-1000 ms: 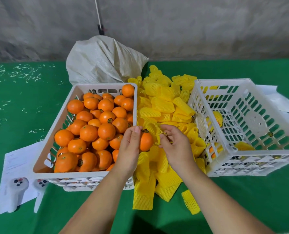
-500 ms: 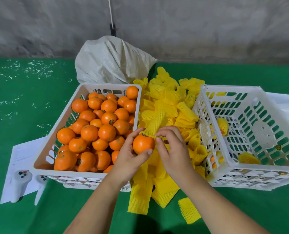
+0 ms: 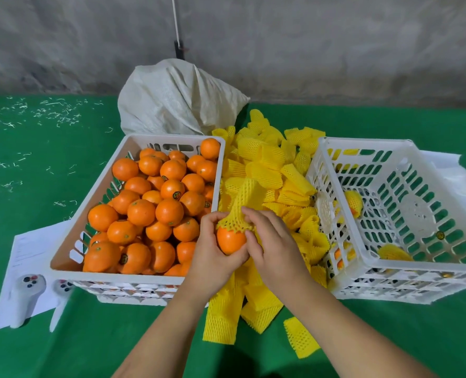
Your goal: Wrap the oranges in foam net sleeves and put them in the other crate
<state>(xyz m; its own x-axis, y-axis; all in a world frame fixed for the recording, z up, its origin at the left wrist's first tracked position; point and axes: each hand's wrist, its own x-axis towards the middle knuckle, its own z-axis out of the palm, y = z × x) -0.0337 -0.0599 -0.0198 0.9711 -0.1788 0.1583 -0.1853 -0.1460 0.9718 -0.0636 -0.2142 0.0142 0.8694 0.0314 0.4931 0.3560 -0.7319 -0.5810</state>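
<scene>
A: Now, item one: orange (image 3: 230, 242), held between the two crates, just right of the full crate (image 3: 63, 264). Status?

B: Partly sleeved. A sleeve (image 3: 238, 214) caps its top only; the lower half is bare. The rest of the sleeve stands up empty above the fruit.

A: Hands?

B: Left hand (image 3: 212, 255) cups the orange from below and the side, fingers curled round it. Right hand (image 3: 274, 246) pinches the sleeve's stretched mouth at the orange's right shoulder, fingers bent on the net.

A: Stock near the full crate?

B: Full crate: heaped with bare oranges. Right of it, a loose sleeve pile (image 3: 264, 170) running from the back to the front edge. Behind it, a white sack (image 3: 177, 102). At its front left corner, paper (image 3: 33, 249) and two white handheld devices (image 3: 27, 293). All on a green cloth (image 3: 35, 165).

A: And the receiving crate (image 3: 362, 257)?

B: Right of the pile; a few wrapped oranges inside, mostly unfilled. By that count the job looks early.

A: Step in hand?

B: Sleeving. I'd judge the next move calls for drawing the net mouth down over the widest part while the left hand steadies and turns the fruit, then carrying it right to the receiving crate. The net is springy, so it may ride back up if released too soon.
</scene>
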